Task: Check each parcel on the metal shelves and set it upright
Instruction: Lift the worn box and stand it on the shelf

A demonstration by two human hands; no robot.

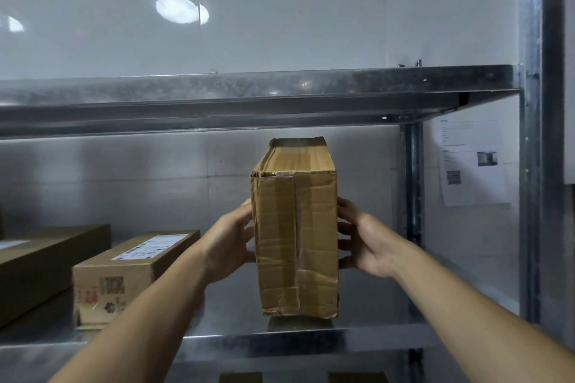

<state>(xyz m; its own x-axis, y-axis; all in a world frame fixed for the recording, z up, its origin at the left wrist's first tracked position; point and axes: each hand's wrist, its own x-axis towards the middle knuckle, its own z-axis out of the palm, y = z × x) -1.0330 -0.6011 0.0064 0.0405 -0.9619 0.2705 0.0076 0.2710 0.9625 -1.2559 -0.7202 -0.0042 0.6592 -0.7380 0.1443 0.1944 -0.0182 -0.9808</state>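
A creased brown cardboard parcel [295, 233] stands on end on the metal shelf [311, 339], near its front edge. My left hand [230, 239] grips its left side and my right hand [364, 242] grips its right side, fingers curled onto the front edges. To the left, a long parcel with a white label [130, 270] lies flat on the same shelf. Another long brown parcel [46, 261] lies flat at the far left, partly out of view.
An upper metal shelf [249, 93] spans above the parcels. A steel upright post [541, 134] stands at the right. A printed paper notice [473, 162] hangs on the wall behind it. Tops of two more boxes [239, 378] show below the shelf.
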